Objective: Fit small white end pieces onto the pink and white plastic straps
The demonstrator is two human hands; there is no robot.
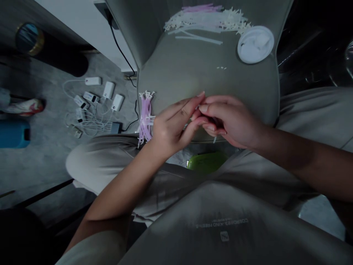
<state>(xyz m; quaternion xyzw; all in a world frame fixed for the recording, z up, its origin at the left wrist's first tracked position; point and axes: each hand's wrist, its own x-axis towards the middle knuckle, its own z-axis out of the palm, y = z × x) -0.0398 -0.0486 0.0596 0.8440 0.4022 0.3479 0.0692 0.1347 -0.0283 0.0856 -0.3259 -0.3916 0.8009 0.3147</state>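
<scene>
My left hand (pixel 176 121) and my right hand (pixel 228 117) meet fingertip to fingertip above the front of the grey chair seat (pixel 190 75). Both are closed in a pinch. From under my right fingers pokes the end of a thin whitish plastic strip (pixel 215 139); most of it is hidden. What my left fingertips pinch is too small and covered to name. Beside my left wrist lies a bundle of purple strips (pixel 145 117) with white knobbed ends. Farther back on the seat are tiny white pieces (pixel 221 67).
Along the chair's back lie a heap of white strips (pixel 204 18) and several loose strips (pixel 198 39). A round white dish (pixel 241 54) holds white bits. White chargers and cables (pixel 109 89) cover the floor at left. Something green (pixel 206 162) is below the seat.
</scene>
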